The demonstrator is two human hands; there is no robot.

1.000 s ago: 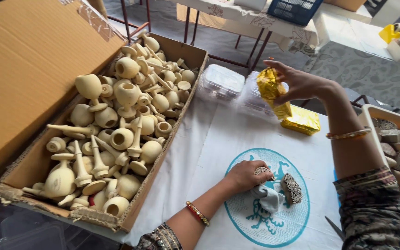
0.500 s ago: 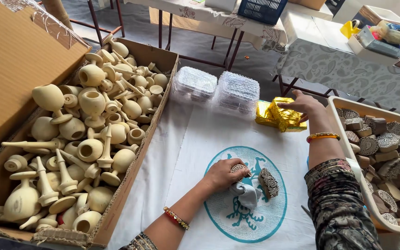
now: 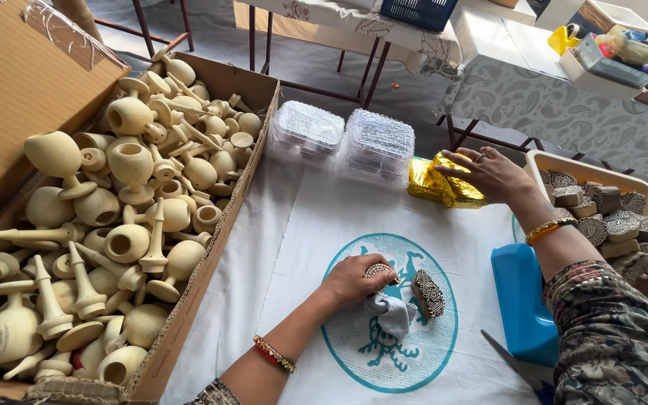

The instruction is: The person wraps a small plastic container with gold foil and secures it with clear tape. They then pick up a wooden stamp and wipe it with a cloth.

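Note:
My left hand (image 3: 354,280) rests on a white cloth (image 3: 301,247) printed with a teal round design (image 3: 391,315); it grips a small carved wooden block (image 3: 379,271) and touches a crumpled grey rag (image 3: 391,311). A second carved wooden stamp (image 3: 429,294) stands just right of it. My right hand (image 3: 493,174) lies flat, fingers spread, on a stack of shiny gold foil sheets (image 3: 440,184) at the far side of the cloth.
A big cardboard box (image 3: 211,247) of several pale wooden goblets and pegs fills the left. Two clear plastic lidded containers (image 3: 346,139) stand behind the cloth. A blue tray (image 3: 523,300) and a cream tray (image 3: 601,169) of carved blocks sit at right. Table legs stand beyond.
My right hand brought the gold foil down from mid-air and now presses it flat on the table. My left hand has stayed on the block and rag.

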